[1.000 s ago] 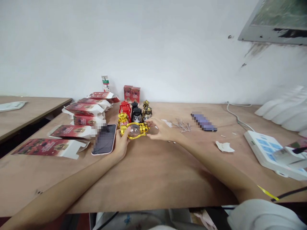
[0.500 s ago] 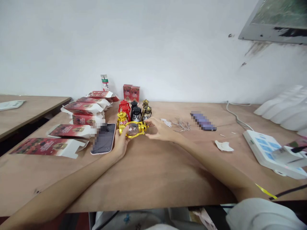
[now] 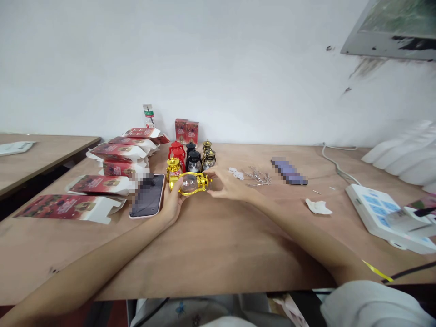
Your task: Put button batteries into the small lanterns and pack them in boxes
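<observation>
Left of the middle, one gold lantern (image 3: 190,183) is held on its side, clamped in the left hand (image 3: 172,204); whether its top is pinched by the right hand (image 3: 227,183) cannot be told. Farther off, seven lanterns (image 3: 194,161) are stood up; this one seems unfinished.

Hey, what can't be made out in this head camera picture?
Head view:
Part of the held gold lantern: covered by the left hand.
Whether the thumb of the right hand touches that lantern: too small to tell.
Lower part of the back red lantern: hidden by the front red lantern.
Part of the pink-edged phone: blurred by pixelation.
Rest of the wall panel: cut off at top and right.
</observation>
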`<action>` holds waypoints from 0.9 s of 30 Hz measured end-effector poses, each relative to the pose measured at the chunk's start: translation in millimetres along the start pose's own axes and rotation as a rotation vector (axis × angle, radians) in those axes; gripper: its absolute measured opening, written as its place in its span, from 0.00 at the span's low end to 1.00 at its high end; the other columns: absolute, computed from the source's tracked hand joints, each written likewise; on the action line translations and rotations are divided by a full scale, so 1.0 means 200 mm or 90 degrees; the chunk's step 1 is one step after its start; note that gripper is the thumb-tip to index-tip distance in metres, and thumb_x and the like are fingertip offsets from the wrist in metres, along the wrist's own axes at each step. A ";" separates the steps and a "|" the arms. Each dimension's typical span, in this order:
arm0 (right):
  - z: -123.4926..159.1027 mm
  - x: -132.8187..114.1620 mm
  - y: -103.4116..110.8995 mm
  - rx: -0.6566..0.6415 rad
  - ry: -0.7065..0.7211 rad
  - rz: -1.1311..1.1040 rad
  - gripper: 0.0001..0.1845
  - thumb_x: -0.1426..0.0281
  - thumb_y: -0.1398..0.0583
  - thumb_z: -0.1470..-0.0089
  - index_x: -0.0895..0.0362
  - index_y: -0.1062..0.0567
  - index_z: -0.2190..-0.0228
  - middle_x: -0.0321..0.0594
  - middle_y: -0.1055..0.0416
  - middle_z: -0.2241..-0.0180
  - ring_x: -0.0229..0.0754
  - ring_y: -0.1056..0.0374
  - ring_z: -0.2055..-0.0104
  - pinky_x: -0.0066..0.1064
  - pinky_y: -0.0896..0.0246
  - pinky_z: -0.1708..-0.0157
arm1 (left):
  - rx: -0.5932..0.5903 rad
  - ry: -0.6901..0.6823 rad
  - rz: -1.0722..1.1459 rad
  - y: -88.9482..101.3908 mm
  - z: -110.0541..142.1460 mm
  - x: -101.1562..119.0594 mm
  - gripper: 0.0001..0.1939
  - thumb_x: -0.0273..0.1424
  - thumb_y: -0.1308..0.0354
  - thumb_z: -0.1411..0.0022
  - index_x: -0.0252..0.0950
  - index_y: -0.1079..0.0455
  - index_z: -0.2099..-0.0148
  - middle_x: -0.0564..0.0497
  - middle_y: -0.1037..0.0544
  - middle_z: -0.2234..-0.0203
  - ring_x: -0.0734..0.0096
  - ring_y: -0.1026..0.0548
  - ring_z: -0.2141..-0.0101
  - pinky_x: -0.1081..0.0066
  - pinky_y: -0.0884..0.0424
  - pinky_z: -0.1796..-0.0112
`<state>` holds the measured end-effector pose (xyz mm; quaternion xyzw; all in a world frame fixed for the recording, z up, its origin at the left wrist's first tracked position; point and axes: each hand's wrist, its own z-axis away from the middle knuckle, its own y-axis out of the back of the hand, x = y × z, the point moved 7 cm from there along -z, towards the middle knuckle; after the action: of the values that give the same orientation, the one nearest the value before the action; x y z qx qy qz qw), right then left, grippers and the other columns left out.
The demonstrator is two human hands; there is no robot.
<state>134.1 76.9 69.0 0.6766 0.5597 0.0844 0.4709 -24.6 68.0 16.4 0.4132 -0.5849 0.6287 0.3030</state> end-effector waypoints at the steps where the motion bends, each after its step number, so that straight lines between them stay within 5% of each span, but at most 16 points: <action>1: 0.00 0.00 0.00 -0.002 -0.001 0.005 0.24 0.68 0.40 0.52 0.55 0.38 0.52 0.45 0.35 0.53 0.44 0.34 0.53 0.43 0.35 0.51 | 0.000 -0.001 0.001 0.00 0.00 0.00 0.23 0.38 0.33 0.57 0.36 0.33 0.58 0.50 0.25 0.61 0.69 0.25 0.63 0.66 0.25 0.62; 17: 0.01 0.03 -0.01 -0.024 -0.093 0.016 0.18 0.66 0.37 0.58 0.55 0.34 0.63 0.41 0.29 0.60 0.45 0.31 0.58 0.37 0.37 0.57 | 0.000 0.010 0.008 0.01 0.00 0.00 0.22 0.38 0.33 0.57 0.36 0.33 0.60 0.50 0.24 0.63 0.69 0.25 0.65 0.71 0.25 0.67; 27: 0.00 0.05 -0.01 -0.107 -0.140 0.101 0.20 0.67 0.35 0.60 0.57 0.32 0.63 0.44 0.28 0.60 0.47 0.31 0.59 0.36 0.38 0.59 | 0.006 0.004 0.009 0.03 0.00 -0.01 0.24 0.37 0.32 0.59 0.36 0.37 0.62 0.51 0.25 0.63 0.70 0.25 0.65 0.68 0.25 0.66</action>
<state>137.0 84.3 63.4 0.6823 0.4403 0.0931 0.5762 -28.2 68.0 11.7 0.4090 -0.5838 0.6348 0.2984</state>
